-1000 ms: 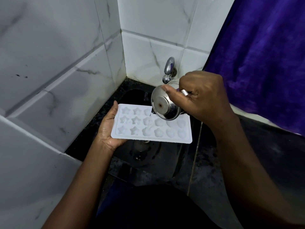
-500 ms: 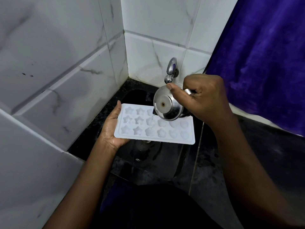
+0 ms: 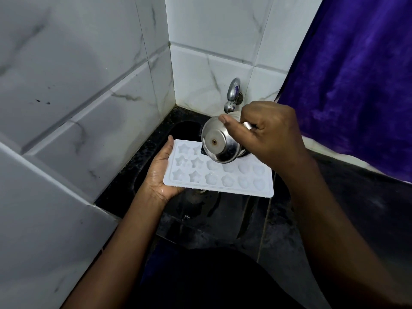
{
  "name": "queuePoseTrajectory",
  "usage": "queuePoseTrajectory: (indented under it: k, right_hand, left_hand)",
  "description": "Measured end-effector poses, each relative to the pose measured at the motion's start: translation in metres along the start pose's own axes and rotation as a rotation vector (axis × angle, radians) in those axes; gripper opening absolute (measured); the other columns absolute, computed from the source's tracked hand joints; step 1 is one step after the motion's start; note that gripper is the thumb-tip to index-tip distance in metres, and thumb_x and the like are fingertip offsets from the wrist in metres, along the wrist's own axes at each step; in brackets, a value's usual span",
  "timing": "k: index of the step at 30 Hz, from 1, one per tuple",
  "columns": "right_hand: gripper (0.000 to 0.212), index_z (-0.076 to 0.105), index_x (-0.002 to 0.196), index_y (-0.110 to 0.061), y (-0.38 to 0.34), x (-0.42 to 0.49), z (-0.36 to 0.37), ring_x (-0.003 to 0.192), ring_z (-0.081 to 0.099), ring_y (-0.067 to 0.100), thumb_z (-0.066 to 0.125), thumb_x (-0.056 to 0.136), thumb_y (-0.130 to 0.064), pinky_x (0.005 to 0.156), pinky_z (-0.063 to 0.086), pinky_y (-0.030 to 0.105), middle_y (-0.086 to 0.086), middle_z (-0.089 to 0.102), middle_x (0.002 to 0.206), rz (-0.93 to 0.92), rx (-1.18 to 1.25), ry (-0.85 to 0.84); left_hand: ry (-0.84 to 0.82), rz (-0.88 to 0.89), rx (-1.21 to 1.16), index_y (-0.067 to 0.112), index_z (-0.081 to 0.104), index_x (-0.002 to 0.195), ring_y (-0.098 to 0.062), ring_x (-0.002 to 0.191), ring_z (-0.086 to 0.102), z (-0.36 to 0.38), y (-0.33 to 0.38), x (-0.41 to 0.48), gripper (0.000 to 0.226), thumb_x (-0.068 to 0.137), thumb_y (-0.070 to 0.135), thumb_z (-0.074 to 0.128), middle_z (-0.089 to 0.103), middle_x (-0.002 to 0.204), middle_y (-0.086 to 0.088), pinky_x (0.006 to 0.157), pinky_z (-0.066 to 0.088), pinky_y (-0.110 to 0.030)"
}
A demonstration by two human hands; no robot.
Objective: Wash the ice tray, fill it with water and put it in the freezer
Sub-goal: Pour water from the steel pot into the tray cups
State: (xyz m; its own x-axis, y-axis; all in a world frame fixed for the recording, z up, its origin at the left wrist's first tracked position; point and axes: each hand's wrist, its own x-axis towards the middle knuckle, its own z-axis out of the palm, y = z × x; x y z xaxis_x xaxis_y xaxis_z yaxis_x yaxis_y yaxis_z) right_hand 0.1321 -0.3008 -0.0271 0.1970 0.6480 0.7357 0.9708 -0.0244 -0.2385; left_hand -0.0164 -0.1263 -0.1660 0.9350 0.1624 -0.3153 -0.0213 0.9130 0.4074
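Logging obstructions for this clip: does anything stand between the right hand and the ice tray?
Only the steel pot that the right hand grips, tilted over the far row of the ice tray. The left hand holds the tray's left end directly; nothing lies between them.

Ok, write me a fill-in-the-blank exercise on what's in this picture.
1. The left hand holds the ice tray, whose colour is ____.
2. The moulds nearest that hand are shaped like ____.
3. The right hand tilts a steel cup over the tray; the curtain beside it is ____.

Missing words: white; stars; purple.
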Motion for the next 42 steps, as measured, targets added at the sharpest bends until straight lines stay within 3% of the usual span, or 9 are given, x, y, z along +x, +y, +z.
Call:
queuePoseTrajectory:
  k: [3, 11, 18, 22, 28, 31, 37, 42]
  right_hand:
    - [0.053, 0.049, 0.058, -0.006, 0.001, -0.002, 0.002, 0.049, 0.039, 0.022, 0.071, 0.102, -0.026, 0.051, 0.033, 0.035, 0.003, 0.039, 0.054, -0.064, -0.049, -0.035]
    - [0.049, 0.052, 0.059, -0.006, 0.002, -0.001, 0.003, 0.051, 0.040, 0.024, 0.072, 0.101, -0.022, 0.052, 0.032, 0.034, 0.007, 0.042, 0.054, -0.133, -0.083, -0.032]
    - [0.048, 0.055, 0.060, -0.006, 0.005, 0.001, 0.002, 0.051, 0.044, 0.024, 0.072, 0.101, -0.023, 0.056, 0.030, 0.031, 0.008, 0.048, 0.055, -0.176, -0.123, -0.008]
    - [0.048, 0.054, 0.060, -0.006, 0.006, 0.004, -0.001, 0.054, 0.039, 0.020, 0.073, 0.101, -0.023, 0.058, 0.028, 0.030, 0.008, 0.048, 0.055, -0.190, -0.122, 0.011]
    - [0.050, 0.054, 0.060, -0.005, 0.006, 0.006, -0.002, 0.051, 0.043, 0.024, 0.071, 0.103, -0.023, 0.053, 0.034, 0.034, 0.009, 0.048, 0.055, -0.196, -0.116, 0.019]
    - [0.051, 0.053, 0.059, -0.005, 0.005, 0.006, -0.001, 0.050, 0.043, 0.024, 0.069, 0.104, -0.025, 0.051, 0.035, 0.036, 0.008, 0.047, 0.054, -0.154, -0.096, 0.018]
    - [0.055, 0.038, 0.059, -0.016, 0.009, 0.001, 0.005, 0.047, 0.030, 0.013, 0.072, 0.102, -0.023, 0.054, 0.024, 0.026, -0.005, 0.030, 0.052, 0.104, 0.081, -0.058]
    - [0.054, 0.034, 0.062, -0.029, 0.006, 0.001, 0.011, 0.047, 0.033, 0.005, 0.071, 0.102, -0.028, 0.056, 0.024, 0.026, -0.016, 0.029, 0.052, 0.139, 0.083, -0.145]
  left_hand:
    - [-0.023, -0.010, -0.002, 0.004, 0.068, 0.140, -0.043, 0.130, 0.065, 0.000, -0.003, 0.002, 0.078, 0.104, 0.069, 0.047, 0.060, 0.150, -0.025, 0.100, 0.057, -0.061]
    - [-0.073, -0.039, -0.021, 0.004, 0.066, 0.142, -0.043, 0.134, 0.062, -0.005, -0.007, 0.007, 0.077, 0.104, 0.068, 0.050, 0.061, 0.149, -0.025, 0.107, 0.052, -0.061]
    - [-0.027, -0.042, -0.007, 0.007, 0.050, 0.157, -0.043, 0.149, 0.046, -0.010, -0.008, 0.010, 0.083, 0.101, 0.067, 0.057, 0.046, 0.162, -0.023, 0.127, 0.027, -0.062]
    - [-0.016, -0.027, 0.023, 0.008, 0.054, 0.155, -0.043, 0.146, 0.051, -0.012, -0.007, 0.011, 0.082, 0.101, 0.070, 0.053, 0.050, 0.160, -0.024, 0.121, 0.036, -0.063]
    - [-0.002, -0.027, 0.015, 0.006, 0.053, 0.155, -0.043, 0.148, 0.048, -0.013, -0.008, 0.010, 0.083, 0.101, 0.070, 0.053, 0.048, 0.161, -0.024, 0.126, 0.027, -0.063]
    - [0.002, -0.024, 0.022, 0.007, 0.054, 0.154, -0.043, 0.148, 0.048, -0.016, -0.009, 0.010, 0.082, 0.102, 0.070, 0.053, 0.049, 0.161, -0.023, 0.128, 0.025, -0.062]
    - [-0.003, -0.018, 0.021, 0.009, 0.043, 0.162, -0.042, 0.154, 0.039, -0.019, -0.011, 0.009, 0.085, 0.101, 0.069, 0.054, 0.042, 0.166, -0.022, 0.130, 0.017, -0.062]
    - [-0.025, -0.035, -0.031, 0.011, 0.045, 0.161, -0.040, 0.147, 0.048, -0.013, -0.012, 0.009, 0.082, 0.102, 0.066, 0.055, 0.047, 0.162, -0.019, 0.126, 0.029, -0.060]
